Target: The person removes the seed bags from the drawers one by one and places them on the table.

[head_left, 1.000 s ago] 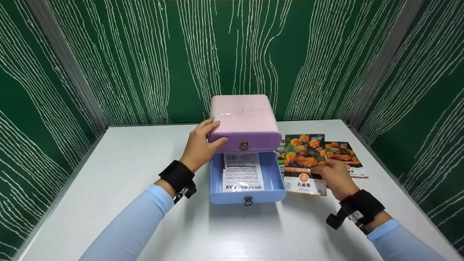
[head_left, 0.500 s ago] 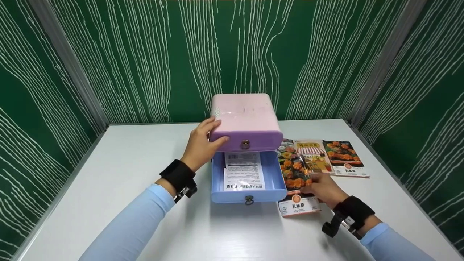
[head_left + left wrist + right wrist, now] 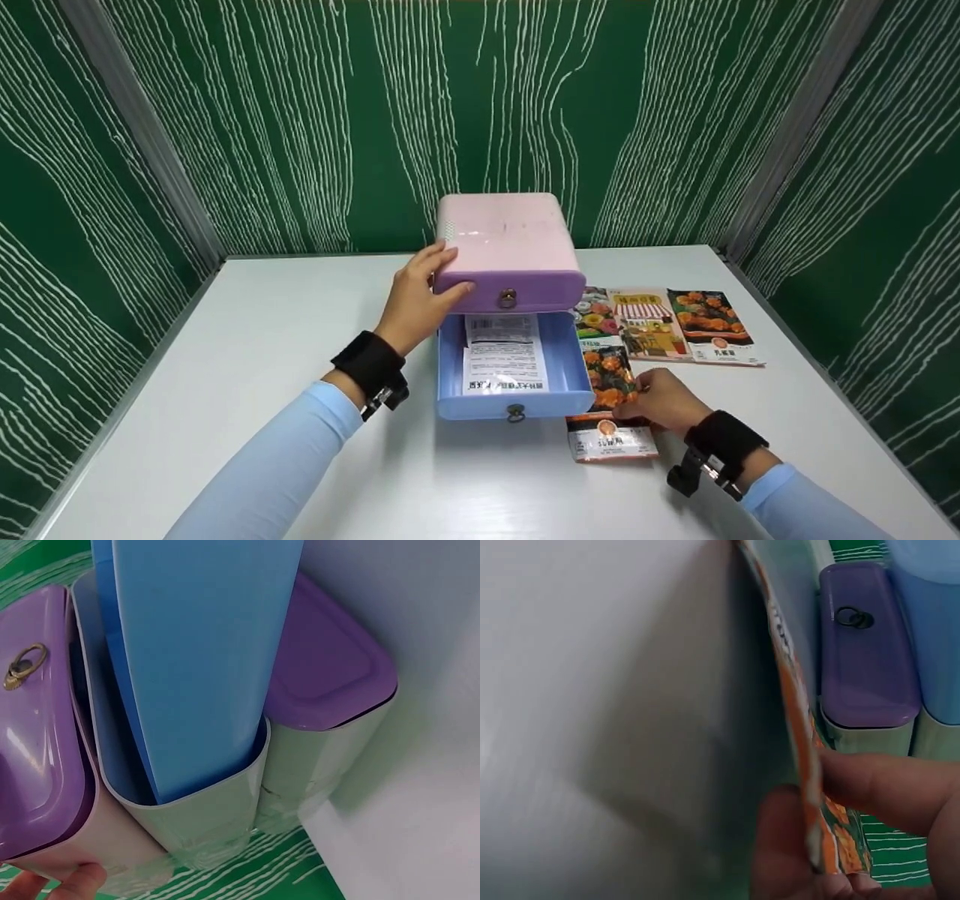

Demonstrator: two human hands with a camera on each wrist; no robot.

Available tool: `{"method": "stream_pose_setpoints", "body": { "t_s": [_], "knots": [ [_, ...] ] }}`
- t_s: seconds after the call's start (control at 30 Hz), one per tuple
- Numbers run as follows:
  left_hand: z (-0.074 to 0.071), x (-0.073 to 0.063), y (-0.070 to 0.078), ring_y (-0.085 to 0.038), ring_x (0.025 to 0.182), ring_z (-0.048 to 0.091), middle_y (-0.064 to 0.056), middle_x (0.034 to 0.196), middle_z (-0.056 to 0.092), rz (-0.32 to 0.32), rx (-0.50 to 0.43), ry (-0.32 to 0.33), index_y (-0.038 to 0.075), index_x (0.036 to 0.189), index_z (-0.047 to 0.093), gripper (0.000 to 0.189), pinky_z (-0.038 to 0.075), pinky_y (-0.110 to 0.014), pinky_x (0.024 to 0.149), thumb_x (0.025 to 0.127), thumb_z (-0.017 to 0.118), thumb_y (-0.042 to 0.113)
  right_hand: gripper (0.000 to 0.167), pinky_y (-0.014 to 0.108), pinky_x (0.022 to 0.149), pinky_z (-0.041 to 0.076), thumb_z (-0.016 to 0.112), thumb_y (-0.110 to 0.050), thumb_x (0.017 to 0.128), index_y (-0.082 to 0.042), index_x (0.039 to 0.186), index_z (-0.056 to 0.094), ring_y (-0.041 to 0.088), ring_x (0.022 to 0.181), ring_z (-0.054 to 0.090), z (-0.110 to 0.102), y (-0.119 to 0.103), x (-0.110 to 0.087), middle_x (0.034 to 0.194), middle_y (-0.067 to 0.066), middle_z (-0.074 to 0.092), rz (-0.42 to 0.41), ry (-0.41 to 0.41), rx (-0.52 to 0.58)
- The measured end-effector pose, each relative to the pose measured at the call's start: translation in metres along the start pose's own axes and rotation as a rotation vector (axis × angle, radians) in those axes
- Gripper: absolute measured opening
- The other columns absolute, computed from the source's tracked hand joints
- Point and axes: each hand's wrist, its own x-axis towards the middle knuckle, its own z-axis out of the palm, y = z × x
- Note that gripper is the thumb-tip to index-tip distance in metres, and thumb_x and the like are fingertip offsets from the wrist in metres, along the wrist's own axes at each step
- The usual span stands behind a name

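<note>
A small stacked drawer unit (image 3: 504, 232), with a pink shell on top, stands on the white table. My left hand (image 3: 416, 300) holds its upper left corner, thumb on the purple drawer front (image 3: 480, 294) and fingers over the side. Below that, the blue drawer (image 3: 465, 406) is pulled out, with white printed packets (image 3: 504, 360) lying inside. My right hand (image 3: 664, 401) pinches the right edge of a marigold seed packet (image 3: 611, 442) beside the drawer's right wall. In the right wrist view the packet (image 3: 802, 727) is edge-on between thumb and fingers.
Right of the unit, several picture packets lie on the table: one with mixed flowers (image 3: 596, 311), one with a striped shop awning (image 3: 646, 322), and one with orange flowers (image 3: 712, 322). In the left wrist view, another purple drawer (image 3: 330, 660) sits shut below the blue one.
My right hand has brought the marigold packet left and toward me, uncovering the awning packet and the mixed-flower packet. The left hand stays on the unit.
</note>
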Motion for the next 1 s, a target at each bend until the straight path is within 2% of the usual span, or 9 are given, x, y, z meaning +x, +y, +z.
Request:
{"method": "stream_pose_setpoints", "body": {
  "t_s": [0.17,0.37,0.5,0.7,1.0],
  "knots": [
    [0.0001,-0.0006,-0.0002,-0.04,0.154,0.049,-0.023,0.166,0.048,0.007,0.005,-0.002,-0.005,0.149,0.061,0.061,0.048,-0.044,0.121,0.095,0.085,0.011,0.051,0.033,0.063,0.044,0.088,-0.016,0.088,0.012,0.118,0.057,0.02,0.075,0.052,-0.0007,0.0005,-0.001,0.091,0.009,0.059,-0.047,0.016,-0.119],
    [-0.0004,-0.0019,0.0003,-0.038,0.154,0.05,-0.024,0.166,0.048,0.015,0.008,-0.005,-0.006,0.15,0.06,0.062,0.047,-0.043,0.122,0.096,0.085,0.011,0.051,0.033,0.067,0.045,0.088,-0.02,0.088,0.013,0.113,0.058,0.022,0.078,0.055,-0.0019,0.0002,-0.0018,0.092,0.012,0.061,-0.105,0.043,-0.243],
    [-0.0004,-0.0018,0.0009,-0.039,0.154,0.049,-0.024,0.166,0.048,0.018,0.013,-0.002,-0.006,0.15,0.06,0.062,0.046,-0.044,0.123,0.096,0.085,0.011,0.049,0.033,0.065,0.046,0.087,-0.02,0.089,0.013,0.112,0.059,0.022,0.076,0.057,-0.0023,-0.0013,-0.0025,0.092,0.014,0.062,-0.093,0.047,-0.273],
    [-0.0004,-0.0019,0.0008,-0.04,0.156,0.047,-0.024,0.166,0.048,0.014,0.023,-0.001,-0.006,0.15,0.061,0.062,0.045,-0.044,0.124,0.096,0.085,0.012,0.059,0.033,0.064,0.05,0.087,-0.021,0.088,0.018,0.121,0.058,0.024,0.079,0.062,-0.0035,-0.0018,-0.003,0.101,0.02,0.067,-0.074,0.065,-0.324],
    [0.0,-0.0017,0.0006,-0.041,0.155,0.048,-0.025,0.166,0.048,0.019,0.02,0.004,-0.006,0.149,0.061,0.061,0.045,-0.045,0.123,0.095,0.085,0.011,0.067,0.042,0.077,0.055,0.088,-0.029,0.089,0.017,0.126,0.056,0.03,0.089,0.064,-0.0042,-0.0022,-0.0018,0.114,0.028,0.069,-0.051,0.075,-0.441]
  ]
}}
